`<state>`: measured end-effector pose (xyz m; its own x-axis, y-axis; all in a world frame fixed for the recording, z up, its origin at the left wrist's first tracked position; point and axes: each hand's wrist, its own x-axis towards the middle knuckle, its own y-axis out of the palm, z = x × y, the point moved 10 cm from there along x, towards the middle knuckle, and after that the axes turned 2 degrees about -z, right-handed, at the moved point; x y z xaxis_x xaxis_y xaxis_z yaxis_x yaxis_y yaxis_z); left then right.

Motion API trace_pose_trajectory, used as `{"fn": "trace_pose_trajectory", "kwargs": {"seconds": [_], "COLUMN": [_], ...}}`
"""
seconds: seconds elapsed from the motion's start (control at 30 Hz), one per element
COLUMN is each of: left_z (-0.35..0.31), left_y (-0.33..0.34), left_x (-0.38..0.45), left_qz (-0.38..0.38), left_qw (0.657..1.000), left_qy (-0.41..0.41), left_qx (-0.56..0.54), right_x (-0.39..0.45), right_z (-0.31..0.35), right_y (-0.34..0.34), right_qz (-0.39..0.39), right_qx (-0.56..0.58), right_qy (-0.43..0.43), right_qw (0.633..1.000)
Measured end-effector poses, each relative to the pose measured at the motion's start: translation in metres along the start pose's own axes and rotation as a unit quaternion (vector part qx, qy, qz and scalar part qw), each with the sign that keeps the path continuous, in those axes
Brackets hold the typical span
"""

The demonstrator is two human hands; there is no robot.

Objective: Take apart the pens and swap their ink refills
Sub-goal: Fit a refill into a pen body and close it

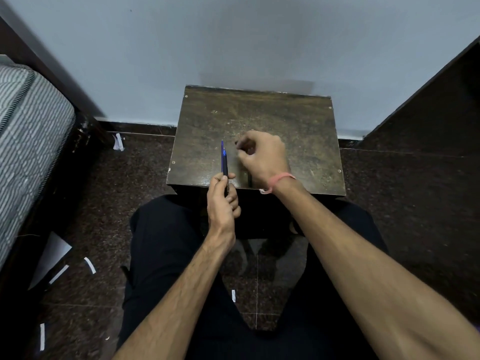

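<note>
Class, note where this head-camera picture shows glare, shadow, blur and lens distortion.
Head view: glare on the table near edge; soft shadow on the wall behind it; right hand slightly blurred, pen in left hand sharper; wide-angle bending stretches the forearms and tilts the side furniture.

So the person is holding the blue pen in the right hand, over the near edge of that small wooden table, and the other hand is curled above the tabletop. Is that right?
Not quite: the head view shows the blue pen in the left hand, not the right. It is held over the near edge of the small wooden table, and the right hand is the one curled above the tabletop.
</note>
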<state>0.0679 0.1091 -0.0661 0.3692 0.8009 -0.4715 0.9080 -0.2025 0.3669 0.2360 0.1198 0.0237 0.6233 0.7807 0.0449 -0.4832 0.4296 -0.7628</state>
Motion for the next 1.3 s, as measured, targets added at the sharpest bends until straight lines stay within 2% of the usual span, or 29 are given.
{"fn": "trace_pose_trajectory", "kwargs": {"seconds": [0.07,0.1,0.17,0.27,0.3,0.37,0.47,0.67,0.87,1.03,1.3], "left_z": [0.004,0.008,0.017,0.034,0.039,0.046,0.048,0.052,0.053,0.052,0.050], "left_y": [0.004,0.007,0.017,0.035,0.040,0.049,0.056,0.050,0.044,0.044,0.047], "left_x": [0.001,0.000,-0.003,-0.014,-0.019,-0.027,-0.032,-0.032,-0.028,-0.027,-0.025], "left_qz": [0.019,0.035,0.079,0.149,0.170,0.205,0.227,0.217,0.211,0.211,0.222], "left_qw": [0.999,0.997,0.989,0.968,0.962,0.953,0.943,0.933,0.930,0.930,0.937], "left_qy": [-0.005,-0.010,-0.023,-0.038,-0.041,-0.040,-0.022,0.002,0.010,0.023,0.028], "left_qx": [0.034,0.062,0.121,0.198,0.209,0.221,0.243,0.285,0.301,0.301,0.268], "right_x": [-0.021,-0.036,-0.071,-0.109,-0.113,-0.113,-0.113,-0.115,-0.112,-0.114,-0.111], "right_z": [-0.032,-0.052,-0.090,-0.131,-0.138,-0.141,-0.137,-0.140,-0.135,-0.125,-0.123], "right_y": [-0.015,-0.018,-0.020,-0.029,-0.033,-0.040,-0.041,-0.040,-0.037,-0.028,-0.021], "right_qz": [-0.028,-0.024,-0.003,-0.002,-0.009,-0.021,-0.018,-0.007,0.011,0.060,0.047], "right_qx": [0.185,0.284,0.453,0.584,0.610,0.643,0.656,0.657,0.608,0.563,0.560], "right_qy": [0.067,0.112,0.193,0.272,0.280,0.269,0.265,0.265,0.245,0.221,0.223], "right_qw": [0.980,0.952,0.871,0.764,0.741,0.717,0.707,0.706,0.755,0.794,0.796]}}
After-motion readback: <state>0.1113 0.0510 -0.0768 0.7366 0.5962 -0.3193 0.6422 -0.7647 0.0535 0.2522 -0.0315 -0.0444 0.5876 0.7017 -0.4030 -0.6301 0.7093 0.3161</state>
